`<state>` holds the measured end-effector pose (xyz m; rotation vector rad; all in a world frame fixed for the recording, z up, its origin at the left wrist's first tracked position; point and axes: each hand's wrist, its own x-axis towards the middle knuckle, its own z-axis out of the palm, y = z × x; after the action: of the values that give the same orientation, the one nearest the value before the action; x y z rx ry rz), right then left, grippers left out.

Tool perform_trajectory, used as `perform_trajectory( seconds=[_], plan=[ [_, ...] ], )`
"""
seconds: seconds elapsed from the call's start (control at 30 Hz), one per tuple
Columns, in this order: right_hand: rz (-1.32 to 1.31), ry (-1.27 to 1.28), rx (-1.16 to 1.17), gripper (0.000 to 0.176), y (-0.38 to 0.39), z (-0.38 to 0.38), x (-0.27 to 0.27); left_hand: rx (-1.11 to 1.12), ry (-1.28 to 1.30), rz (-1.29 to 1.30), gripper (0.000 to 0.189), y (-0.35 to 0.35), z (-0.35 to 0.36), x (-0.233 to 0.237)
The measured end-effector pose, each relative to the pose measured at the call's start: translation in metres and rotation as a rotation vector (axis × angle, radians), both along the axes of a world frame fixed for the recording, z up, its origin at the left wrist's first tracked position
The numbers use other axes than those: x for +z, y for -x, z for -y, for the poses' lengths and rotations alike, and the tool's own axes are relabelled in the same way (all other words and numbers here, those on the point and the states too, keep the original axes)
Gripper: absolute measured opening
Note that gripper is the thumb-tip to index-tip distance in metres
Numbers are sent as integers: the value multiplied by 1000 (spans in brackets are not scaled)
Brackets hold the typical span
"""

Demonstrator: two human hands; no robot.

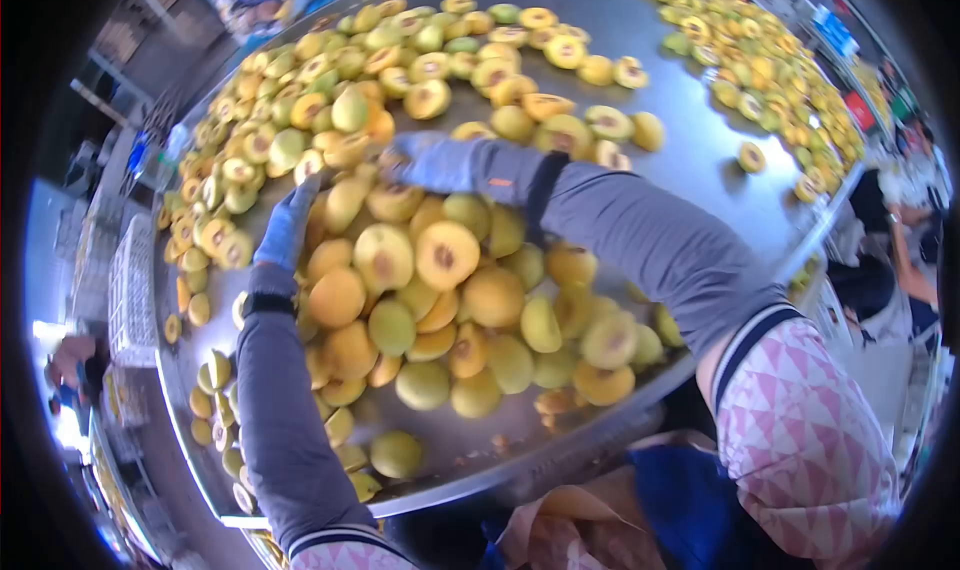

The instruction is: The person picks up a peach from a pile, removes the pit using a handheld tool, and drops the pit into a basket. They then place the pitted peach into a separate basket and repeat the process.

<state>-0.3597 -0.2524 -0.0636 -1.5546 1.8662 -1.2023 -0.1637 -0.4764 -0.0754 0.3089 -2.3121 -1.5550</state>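
Observation:
Halved yellow peaches [448, 255] lie in a heap on the metal table, some showing a brown pit hollow and others their rounded skin. My left hand [284, 228], in a blue glove, reaches along the heap's left side with its fingers stretched forward against the fruit. At the far side of the heap is my right hand [435, 162], also gloved in blue. Motion blurs its fingers among the peaches, so what they hold, if anything, cannot be made out. Grey sleeves cover both forearms, which flank the near heap.
The metal table [690, 135] has a raised rim in front. More peach halves [250, 110] spread across its far left, and another pile [770, 70] lies at the far right. A white crate [132, 290] stands left of the table. Other people [905, 220] are at the right.

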Motion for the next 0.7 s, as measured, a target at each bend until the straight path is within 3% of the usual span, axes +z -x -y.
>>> perform_trajectory(
  seconds=[0.03,0.13,0.23,0.3,0.47,0.53,0.6,0.67,0.7],
  plan=[
    [51,49,52,36,-6,-8,-13,-64,-91,78,42,-3,-31,21],
    [28,-21,74,38,-33,-56,0,54,-180,224,40,-14,-54,17],
    [-176,-156,41,38,-61,-105,38,-19,-61,328,36,-23,-82,28],
    [-184,-319,61,37,-72,-130,58,-59,-57,311,35,-20,-105,40],
    [-140,-234,99,35,-65,-168,70,-160,-57,260,32,-31,-145,66],
    [-97,-134,-105,34,-44,-181,78,-50,-17,235,32,-42,-146,69],
    [-897,-249,-264,44,4,-193,77,67,17,217,31,-61,-164,79],
    [-897,-263,-332,50,82,-208,48,234,300,106,31,-81,-220,122],
    [-808,-261,-411,48,131,-215,22,241,309,102,31,-93,-234,128]
  ],
)
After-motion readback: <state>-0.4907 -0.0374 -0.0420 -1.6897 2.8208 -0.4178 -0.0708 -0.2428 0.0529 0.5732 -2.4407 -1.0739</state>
